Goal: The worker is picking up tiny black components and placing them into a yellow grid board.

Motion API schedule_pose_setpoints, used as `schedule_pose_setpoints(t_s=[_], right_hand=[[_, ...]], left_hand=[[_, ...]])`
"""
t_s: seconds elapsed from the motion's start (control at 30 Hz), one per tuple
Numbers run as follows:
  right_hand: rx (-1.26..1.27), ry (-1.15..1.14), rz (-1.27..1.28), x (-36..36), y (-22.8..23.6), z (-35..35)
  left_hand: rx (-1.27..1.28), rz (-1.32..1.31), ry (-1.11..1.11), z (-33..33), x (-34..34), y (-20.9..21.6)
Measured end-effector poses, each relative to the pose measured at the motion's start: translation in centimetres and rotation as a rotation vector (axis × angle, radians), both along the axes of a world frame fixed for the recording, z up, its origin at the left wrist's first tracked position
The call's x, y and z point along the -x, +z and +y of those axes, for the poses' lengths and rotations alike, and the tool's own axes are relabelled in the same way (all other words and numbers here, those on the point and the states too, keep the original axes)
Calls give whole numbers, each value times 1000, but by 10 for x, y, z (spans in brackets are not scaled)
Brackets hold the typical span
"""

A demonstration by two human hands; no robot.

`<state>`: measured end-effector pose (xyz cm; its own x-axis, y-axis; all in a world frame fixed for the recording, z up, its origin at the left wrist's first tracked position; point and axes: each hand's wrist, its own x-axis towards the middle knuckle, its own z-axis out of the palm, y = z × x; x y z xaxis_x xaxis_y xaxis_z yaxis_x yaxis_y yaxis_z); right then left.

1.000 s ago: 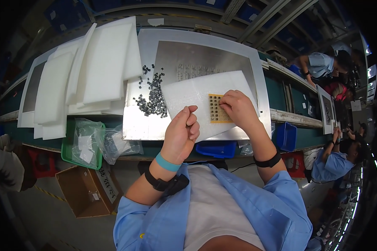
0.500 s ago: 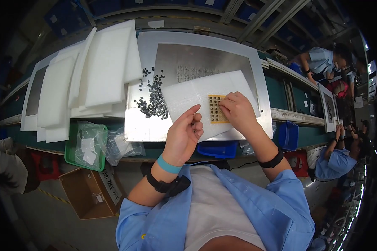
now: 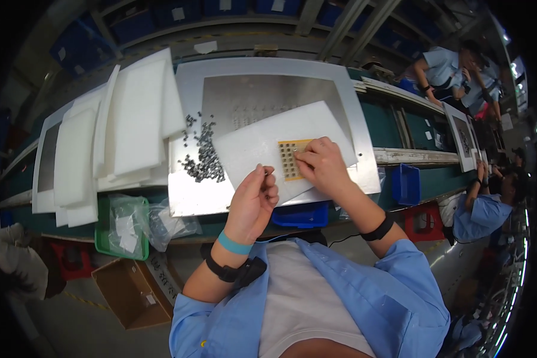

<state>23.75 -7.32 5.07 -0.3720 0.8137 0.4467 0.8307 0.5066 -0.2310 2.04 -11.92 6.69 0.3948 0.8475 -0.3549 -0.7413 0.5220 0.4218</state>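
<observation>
A yellow board (image 3: 290,174) with rows of small dark square parts lies on a white foam sheet (image 3: 244,147). My right hand (image 3: 325,169) is over the board's right side, its thumb and fingers pinched at the rows; whatever is between the fingertips is hidden. To the left, above the foam's near edge, my left hand (image 3: 253,200) has its fingers curled and its thumb against the index fingertip. Anything in that pinch is too small to name. Loose small black parts (image 3: 204,156) lie heaped on the metal-framed plate (image 3: 221,67), left of the foam.
White foam sheets (image 3: 138,113) are stacked at the left. A green bin (image 3: 104,230) with plastic bags, a blue tray (image 3: 301,216) and a blue bin (image 3: 406,184) sit along the near edge. A cardboard box (image 3: 131,292) is on the floor. Other people work at the right.
My left fingers, stretched and apart before, have curled in with thumb and index together. My right hand stays at the board. The whole view has shifted a little.
</observation>
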Motion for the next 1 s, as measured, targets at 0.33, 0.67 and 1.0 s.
schedule_pose_setpoints(t_s=[0.33,0.67,1.0], right_hand=[[11,64,138,-61,27,-6],[1,79,101,-72,45,-2],[326,-67,650,-77,90,-18]], left_hand=[[82,47,-16,-12,-61,55],[106,98,-10,-4,-79,65],[34,118,-110,2,-72,55]])
